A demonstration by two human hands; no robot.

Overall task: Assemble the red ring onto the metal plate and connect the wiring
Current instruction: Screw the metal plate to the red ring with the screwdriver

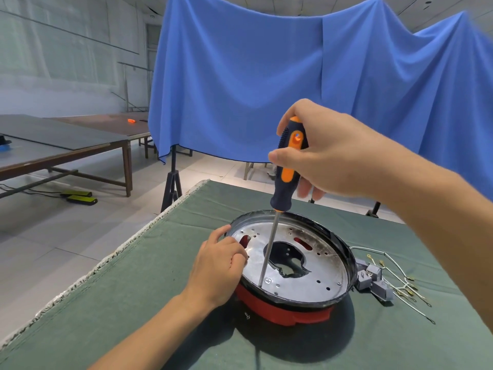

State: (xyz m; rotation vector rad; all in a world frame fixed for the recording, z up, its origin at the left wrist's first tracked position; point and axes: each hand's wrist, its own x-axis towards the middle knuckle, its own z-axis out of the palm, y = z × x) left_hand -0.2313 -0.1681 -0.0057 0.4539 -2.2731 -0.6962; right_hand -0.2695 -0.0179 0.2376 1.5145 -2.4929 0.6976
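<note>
My left hand is closest to me, fingers curled over the near-left rim of the metal plate and bracing it against the green cloth that covers the table. The plate sits in the middle of that cloth, already stacked with the red ring, which shows as a band along the near side below the black rim and again through two slots in the plate. My right hand is wrapped around the blue and orange handle of the screwdriver, holding it nearly upright, with the shaft running down to the near edge of the plate. The tip lands just left of a seated screw; I can't tell whether it is in a second screw head or just a hole. One loose screw lies on the cloth just in front of the ring. So I'd judge the ring is placed and at least one fastener is in, with screwing still under way and more holes probably to fill. The wiring looks untouched: the wires with their small end terminals and the grey connector blocks lie in a loose heap on the cloth just beside the plate's right side, joined to nothing that I can see
</note>
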